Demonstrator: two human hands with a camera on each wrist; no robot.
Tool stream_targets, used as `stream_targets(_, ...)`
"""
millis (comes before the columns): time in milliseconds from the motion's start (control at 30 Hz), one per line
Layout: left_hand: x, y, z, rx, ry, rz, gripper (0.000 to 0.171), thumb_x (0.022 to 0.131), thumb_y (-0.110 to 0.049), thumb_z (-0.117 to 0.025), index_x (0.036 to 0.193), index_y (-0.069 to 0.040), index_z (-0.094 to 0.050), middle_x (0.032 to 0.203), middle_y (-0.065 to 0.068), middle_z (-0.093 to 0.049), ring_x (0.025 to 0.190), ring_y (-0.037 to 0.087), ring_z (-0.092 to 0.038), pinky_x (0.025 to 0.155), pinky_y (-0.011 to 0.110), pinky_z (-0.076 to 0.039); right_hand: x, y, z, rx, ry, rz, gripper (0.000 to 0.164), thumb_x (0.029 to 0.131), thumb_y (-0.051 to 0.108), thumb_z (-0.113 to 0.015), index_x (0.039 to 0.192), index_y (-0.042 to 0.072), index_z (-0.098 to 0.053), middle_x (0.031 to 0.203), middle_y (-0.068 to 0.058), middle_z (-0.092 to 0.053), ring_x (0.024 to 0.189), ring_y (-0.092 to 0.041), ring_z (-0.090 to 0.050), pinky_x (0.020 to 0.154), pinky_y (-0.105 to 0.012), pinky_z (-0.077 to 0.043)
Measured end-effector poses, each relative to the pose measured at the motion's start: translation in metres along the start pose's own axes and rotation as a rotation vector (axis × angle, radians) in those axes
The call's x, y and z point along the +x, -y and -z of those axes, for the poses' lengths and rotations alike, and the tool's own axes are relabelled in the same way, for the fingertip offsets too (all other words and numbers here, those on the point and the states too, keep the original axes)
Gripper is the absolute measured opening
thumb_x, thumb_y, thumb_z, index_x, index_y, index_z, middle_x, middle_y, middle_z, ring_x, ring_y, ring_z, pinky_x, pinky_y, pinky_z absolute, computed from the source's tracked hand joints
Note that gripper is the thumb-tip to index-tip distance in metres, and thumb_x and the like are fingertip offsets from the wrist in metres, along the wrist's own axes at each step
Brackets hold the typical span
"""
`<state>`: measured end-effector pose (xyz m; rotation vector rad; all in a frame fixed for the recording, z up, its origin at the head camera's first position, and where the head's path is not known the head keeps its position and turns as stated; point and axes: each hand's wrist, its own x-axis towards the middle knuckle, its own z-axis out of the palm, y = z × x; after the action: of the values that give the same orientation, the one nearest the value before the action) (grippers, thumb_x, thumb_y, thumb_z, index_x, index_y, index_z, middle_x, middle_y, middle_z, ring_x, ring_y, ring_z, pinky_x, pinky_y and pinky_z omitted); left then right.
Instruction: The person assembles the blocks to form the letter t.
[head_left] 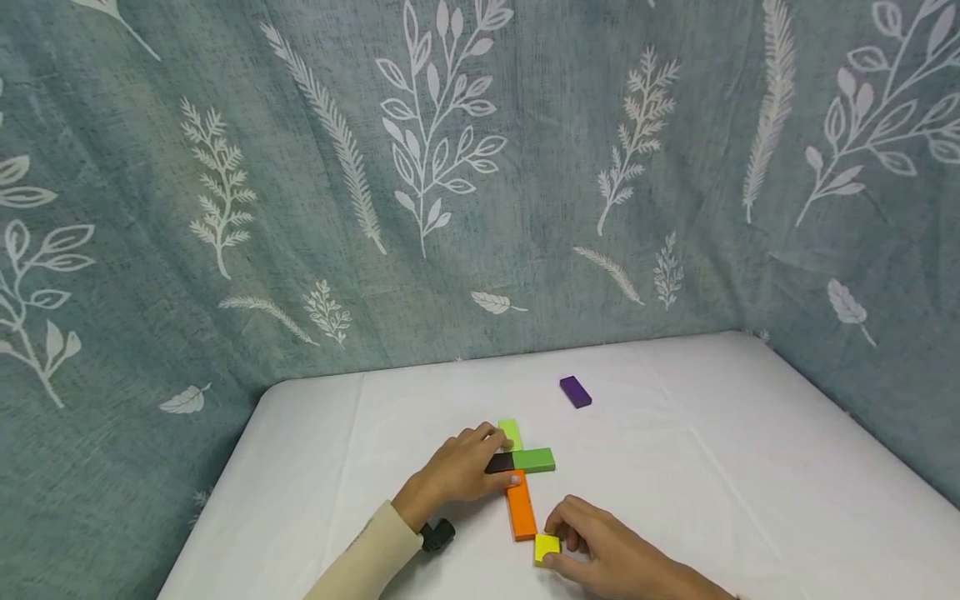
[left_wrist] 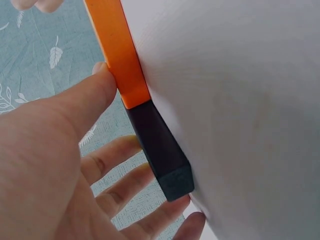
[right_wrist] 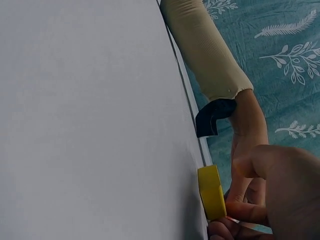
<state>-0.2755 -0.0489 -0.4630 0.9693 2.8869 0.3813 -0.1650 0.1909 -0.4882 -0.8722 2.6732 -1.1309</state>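
My left hand [head_left: 461,467] reaches over a black block [head_left: 500,462] on the white table. Its thumb touches an orange block [head_left: 521,508], and its bent fingers reach a lime-green block [head_left: 510,433]. In the left wrist view the black block [left_wrist: 157,150] meets the end of the orange one [left_wrist: 117,55], with relaxed fingers behind it. A green block [head_left: 534,460] lies end to end with the black one. Beside the orange block's near end, my right hand [head_left: 600,546] pinches a yellow block [head_left: 547,550] between thumb and curled fingers, low at the tabletop.
A purple block [head_left: 576,392] lies apart toward the back of the white table [head_left: 420,400]. A blue-green curtain [head_left: 540,283] with white leaf prints hangs behind and at the sides. A dark strap with a small device [head_left: 438,535] sits on the left wrist.
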Motion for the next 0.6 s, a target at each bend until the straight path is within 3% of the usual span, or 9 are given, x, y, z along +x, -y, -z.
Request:
stream_targets(300, 0.001, 0.001, 0.000, -0.001, 0.000, 0.006, 0.054, 0.092, -0.060, -0.061, 0.133, -0.025, -0.057, 0.139, 0.000, -0.054, 0.115, 0.021, -0.057, 0.096, 0.043, -0.050, 0.008, 0.004, 0.016, 0.133, -0.061, -0.082, 0.016, 0.099, 0.035, -0.062, 0.101, 0.019, -0.063, 0.088, 0.008, -0.064, 0.075, -0.003, -0.057, 0.065, -0.022, -0.050)
stream_targets(600, 0.002, -0.001, -0.001, 0.003, 0.007, 0.002, 0.055, 0.093, -0.062, -0.058, 0.135, -0.026, -0.056, 0.141, 0.000, -0.053, 0.118, 0.021, -0.057, 0.098, 0.043, -0.050, 0.021, 0.000, 0.050, 0.006, -0.207, -0.069, 0.013, 0.099, 0.032, -0.064, 0.098, 0.019, -0.063, 0.085, 0.009, -0.064, 0.078, -0.003, -0.057, 0.069, -0.022, -0.051)
